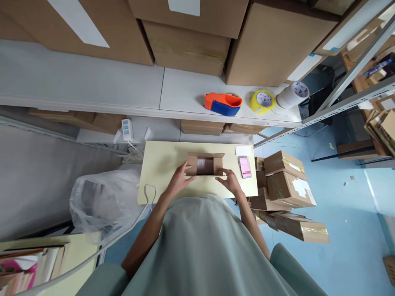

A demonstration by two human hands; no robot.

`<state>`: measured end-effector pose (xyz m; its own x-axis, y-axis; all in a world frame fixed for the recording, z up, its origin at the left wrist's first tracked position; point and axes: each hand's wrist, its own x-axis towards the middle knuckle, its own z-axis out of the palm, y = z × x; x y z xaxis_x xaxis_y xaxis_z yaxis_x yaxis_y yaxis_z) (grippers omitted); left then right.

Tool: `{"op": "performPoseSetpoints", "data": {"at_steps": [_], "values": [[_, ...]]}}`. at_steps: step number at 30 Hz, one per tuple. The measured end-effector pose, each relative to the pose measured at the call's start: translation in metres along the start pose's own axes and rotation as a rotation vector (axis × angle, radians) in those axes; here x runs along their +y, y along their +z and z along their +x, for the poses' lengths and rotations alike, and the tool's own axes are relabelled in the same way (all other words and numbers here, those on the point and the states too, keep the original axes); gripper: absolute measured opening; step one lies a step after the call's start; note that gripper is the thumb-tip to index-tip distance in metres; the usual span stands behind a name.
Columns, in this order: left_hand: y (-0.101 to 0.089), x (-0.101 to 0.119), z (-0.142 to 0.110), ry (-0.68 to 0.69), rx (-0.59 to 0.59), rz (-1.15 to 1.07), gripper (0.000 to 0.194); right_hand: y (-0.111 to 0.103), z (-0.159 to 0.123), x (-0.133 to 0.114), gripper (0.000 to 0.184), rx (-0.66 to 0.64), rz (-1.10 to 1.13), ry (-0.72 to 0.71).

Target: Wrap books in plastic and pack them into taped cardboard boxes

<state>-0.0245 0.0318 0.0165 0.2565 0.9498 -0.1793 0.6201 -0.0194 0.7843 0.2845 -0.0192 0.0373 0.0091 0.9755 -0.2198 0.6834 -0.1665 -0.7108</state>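
A small cardboard box [191, 165] stands on the pale yellow table in front of me, its top open and its flaps folded out. Inside it, a pale, shiny surface shows, too unclear to name. My left hand [180, 179] grips the box at its near left corner, fingers along the side and thumb at the front edge. At the near right corner, my right hand [231, 181] holds the box in the same way, thumb toward the front. A pink printed slip or phone [245, 167], partly blurred, lies right of the box, below a white label [242, 150].
On the grey shelf [123, 82] sit an orange and blue tape dispenser [222, 104], a yellow tape roll [262, 102], white rolls [292, 95] and large cartons [188, 47]. Stacked boxes [288, 189] stand right of the table. Left are a plastic bag [105, 197] and a white cable [123, 233].
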Motion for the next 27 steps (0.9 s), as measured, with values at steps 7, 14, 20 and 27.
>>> {"op": "performPoseSetpoints", "data": {"at_steps": [7, 14, 20, 27], "values": [[0.005, -0.003, 0.023, -0.094, 0.050, 0.037, 0.072, 0.009, 0.023, 0.020, 0.032, 0.118, -0.039, 0.077], [0.005, -0.007, 0.034, -0.006, 0.132, 0.092, 0.093, 0.018, 0.028, 0.037, 0.061, 0.219, -0.023, 0.153], [0.007, -0.012, 0.022, 0.004, 0.107, 0.158, 0.037, 0.018, 0.022, 0.033, 0.061, 0.171, 0.020, 0.050], [0.020, -0.009, 0.011, -0.063, 0.183, 0.068, 0.035, 0.020, 0.014, 0.025, 0.039, 0.115, 0.239, 0.042]]}}
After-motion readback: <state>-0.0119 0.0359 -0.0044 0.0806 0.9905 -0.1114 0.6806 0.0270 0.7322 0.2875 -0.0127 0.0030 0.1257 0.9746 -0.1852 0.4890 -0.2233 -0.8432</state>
